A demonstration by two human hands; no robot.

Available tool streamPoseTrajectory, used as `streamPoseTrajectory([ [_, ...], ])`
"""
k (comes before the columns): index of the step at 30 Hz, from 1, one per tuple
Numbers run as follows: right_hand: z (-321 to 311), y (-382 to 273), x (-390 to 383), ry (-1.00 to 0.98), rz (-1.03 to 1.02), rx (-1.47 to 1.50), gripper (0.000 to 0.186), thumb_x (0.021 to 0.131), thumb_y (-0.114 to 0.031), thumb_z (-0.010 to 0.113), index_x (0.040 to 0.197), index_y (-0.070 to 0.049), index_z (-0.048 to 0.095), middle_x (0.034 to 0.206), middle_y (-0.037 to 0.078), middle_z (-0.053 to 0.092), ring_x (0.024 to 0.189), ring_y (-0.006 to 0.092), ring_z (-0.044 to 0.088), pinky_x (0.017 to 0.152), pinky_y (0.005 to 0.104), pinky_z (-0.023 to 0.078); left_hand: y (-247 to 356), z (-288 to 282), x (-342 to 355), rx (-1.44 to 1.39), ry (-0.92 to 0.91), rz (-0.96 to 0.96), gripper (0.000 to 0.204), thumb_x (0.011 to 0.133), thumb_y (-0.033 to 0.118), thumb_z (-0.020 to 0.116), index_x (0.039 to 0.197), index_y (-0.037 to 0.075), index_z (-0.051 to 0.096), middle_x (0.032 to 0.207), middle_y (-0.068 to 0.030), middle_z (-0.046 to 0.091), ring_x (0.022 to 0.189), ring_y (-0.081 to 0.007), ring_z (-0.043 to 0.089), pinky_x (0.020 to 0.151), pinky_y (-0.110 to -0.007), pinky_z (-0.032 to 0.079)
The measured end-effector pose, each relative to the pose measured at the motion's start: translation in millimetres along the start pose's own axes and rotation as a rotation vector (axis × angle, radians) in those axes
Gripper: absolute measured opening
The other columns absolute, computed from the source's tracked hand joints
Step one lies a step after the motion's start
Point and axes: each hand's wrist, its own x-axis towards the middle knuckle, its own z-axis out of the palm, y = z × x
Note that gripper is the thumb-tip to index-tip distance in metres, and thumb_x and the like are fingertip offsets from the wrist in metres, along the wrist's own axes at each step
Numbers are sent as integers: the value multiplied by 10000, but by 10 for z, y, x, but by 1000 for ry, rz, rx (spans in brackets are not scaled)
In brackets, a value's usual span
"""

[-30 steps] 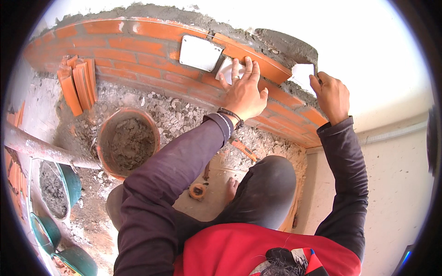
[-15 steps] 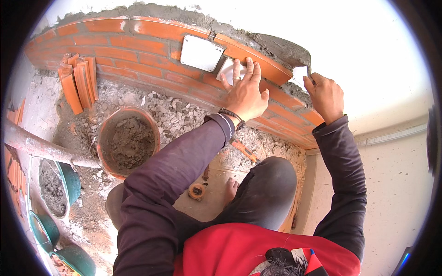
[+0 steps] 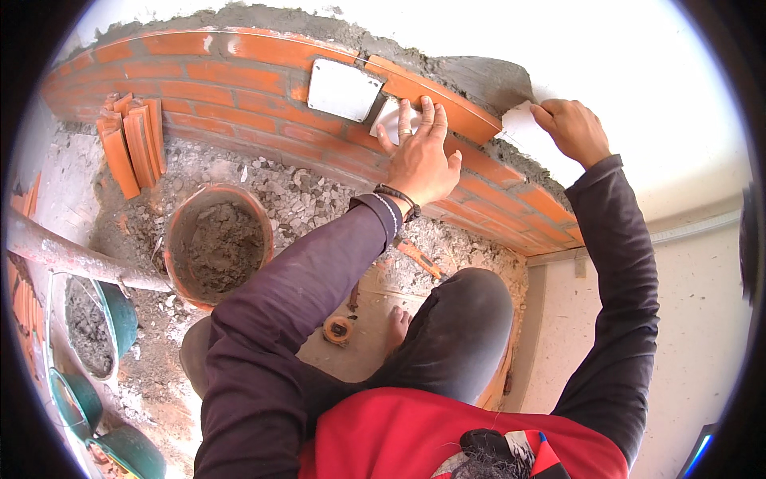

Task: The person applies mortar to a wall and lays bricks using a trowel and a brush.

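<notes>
My left hand (image 3: 421, 160) is open, its fingers stretched out against the front of a thin orange facing brick (image 3: 435, 100) at the top of the low brick wall (image 3: 231, 96). Under those fingers a white square box (image 3: 388, 120) is partly covered, and a white plate (image 3: 343, 89) is set in the wall beside it. My right hand (image 3: 576, 132) is closed round a trowel's handle, which the fingers mostly hide. The mortar-smeared trowel (image 3: 491, 78) has its blade behind the brick's upper edge, over the grey mortar (image 3: 399, 49) along the wall's top.
A bucket of mortar (image 3: 219, 247) stands left of my knees. Loose orange brick strips (image 3: 132, 144) lean by the wall. Green buckets (image 3: 120, 319) sit at lower left near a pole (image 3: 88, 255). An orange-handled tool (image 3: 419, 259) and a tape measure (image 3: 338, 330) lie on the floor.
My right hand has moved right and slightly up, and the trowel's blade has turned to show more of its face. My left hand stays on the brick.
</notes>
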Motion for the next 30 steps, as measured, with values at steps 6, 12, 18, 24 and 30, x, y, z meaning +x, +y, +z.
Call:
streamPoseTrajectory([
  [6, -81, 366, -383, 53, 147, -2, 431, 975, -400, 542, 807, -29, 680, 719, 200, 635, 731, 408, 627, 685, 469, 493, -13, -23, -16, -2, -27, 14, 794, 905, 371, 608, 1553, 51, 280, 1648, -162, 183, 1516, -420, 93, 1122, -731, 37],
  [12, -91, 201, -481, 208, 119, -17, 359, 958, -363, 594, 799, -51, 673, 688, 191, 629, 672, 411, 625, 622, 468, 488, -16, 22, -15, 10, 34, 16, 795, 895, 367, 622, 1542, 38, 297, 1644, -175, 189, 1514, -431, 91, 1105, -747, 53],
  [18, -37, -226, -359, 277, 93, -103, 328, 954, -361, 599, 811, -75, 674, 713, 160, 662, 683, 390, 649, 624, 469, 506, -7, 41, -13, 34, 29, 15, 796, 898, 371, 620, 1542, 35, 294, 1646, -174, 183, 1515, -431, 87, 1105, -745, 53],
  [24, 1, -248, -417, 252, 54, -129, 337, 961, -349, 598, 781, -70, 651, 723, 137, 677, 660, 356, 660, 603, 449, 516, -45, 61, 2, 33, 43, 25, 806, 899, 376, 621, 1548, 37, 281, 1649, -173, 173, 1517, -432, 74, 1102, -750, 48],
  [30, 79, -202, -488, 256, 61, -134, 338, 959, -354, 602, 772, -76, 647, 725, 125, 678, 652, 351, 659, 593, 452, 513, 11, 50, 4, 6, 8, 6, 805, 901, 374, 619, 1549, 38, 280, 1646, -178, 179, 1518, -430, 67, 1097, -758, 49],
])
